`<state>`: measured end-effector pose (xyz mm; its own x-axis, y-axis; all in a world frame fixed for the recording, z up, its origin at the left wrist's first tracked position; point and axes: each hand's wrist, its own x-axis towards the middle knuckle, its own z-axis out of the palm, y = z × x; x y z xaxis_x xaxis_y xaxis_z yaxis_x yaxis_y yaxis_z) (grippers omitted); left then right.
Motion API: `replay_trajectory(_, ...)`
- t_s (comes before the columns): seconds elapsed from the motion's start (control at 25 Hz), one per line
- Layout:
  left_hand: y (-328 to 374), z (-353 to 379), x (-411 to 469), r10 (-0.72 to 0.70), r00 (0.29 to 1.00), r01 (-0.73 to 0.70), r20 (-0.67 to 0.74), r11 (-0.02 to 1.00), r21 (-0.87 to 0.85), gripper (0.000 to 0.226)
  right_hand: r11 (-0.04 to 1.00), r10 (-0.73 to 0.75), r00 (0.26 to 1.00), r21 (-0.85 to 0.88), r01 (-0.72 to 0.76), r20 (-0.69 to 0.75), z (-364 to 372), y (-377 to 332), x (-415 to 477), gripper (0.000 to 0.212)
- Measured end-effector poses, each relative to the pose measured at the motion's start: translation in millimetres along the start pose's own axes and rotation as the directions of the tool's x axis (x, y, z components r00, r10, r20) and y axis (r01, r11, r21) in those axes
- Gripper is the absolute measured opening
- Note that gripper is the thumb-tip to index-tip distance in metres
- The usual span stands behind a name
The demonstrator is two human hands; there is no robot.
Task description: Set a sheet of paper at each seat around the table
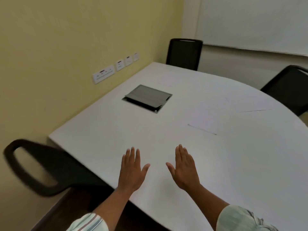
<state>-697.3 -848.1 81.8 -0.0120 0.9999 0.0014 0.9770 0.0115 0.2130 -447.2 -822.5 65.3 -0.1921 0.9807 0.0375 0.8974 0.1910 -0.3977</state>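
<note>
Paper sheets: none in either hand. Left hand and right hand hover flat over the near desk edge, fingers spread, grip empty. Two white sheets seem to lie farther right, one mid-desk, another near the right-hand chair; faint against white. Judgement: lift one sheet by its edge, square it before the near chair.

Two white sheets of paper lie flat on the white table (edges barely visible), near the right rim.
</note>
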Motion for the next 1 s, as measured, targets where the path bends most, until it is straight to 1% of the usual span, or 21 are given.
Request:
replay_trajectory(0.16,47,24,83,0.114,0.993,-0.113,0.025,0.992,-0.047,0.108,0.992,0.125,0.991,0.026,-0.124,-0.051,-16,64,39,0.090)
replay_trajectory(0.24,72,33,116,0.146,0.988,-0.143,0.046,0.987,-0.071,0.103,0.981,0.194,0.979,0.031,-0.192,-0.064,-24,92,53,0.092)
replay_trajectory(0.36,103,45,161,0.177,0.976,-0.167,0.125,0.982,-0.089,0.089,0.959,0.285,0.956,0.022,-0.284,-0.067,-33,128,70,0.092)
replay_trajectory(0.44,123,53,192,0.205,0.967,-0.191,0.154,0.976,-0.101,0.086,0.938,0.346,0.935,0.017,-0.346,-0.071,-37,151,83,0.092)
replay_trajectory(0.56,149,67,244,0.233,0.950,-0.208,0.207,0.968,-0.138,0.084,0.895,0.446,0.893,0.024,-0.446,-0.059,-44,178,111,0.089)
replay_trajectory(0.64,163,75,277,0.253,0.941,-0.223,0.223,0.963,-0.154,0.083,0.854,0.521,0.850,0.048,-0.518,-0.082,-46,191,128,0.086)
replay_trajectory(0.72,177,83,311,0.272,0.924,-0.235,0.268,0.958,-0.162,0.080,0.811,0.585,0.807,0.067,-0.582,-0.080,-44,204,148,0.086)
replay_trajectory(0.92,205,116,386,0.255,0.914,-0.211,0.315,0.963,-0.167,0.075,0.715,0.696,0.717,0.114,-0.690,-0.027,-30,240,211,0.082)
replay_trajectory(1.0,217,134,406,0.236,0.909,-0.192,0.344,0.969,-0.157,0.074,0.697,0.715,0.699,0.111,-0.709,-0.023,-21,254,233,0.082)
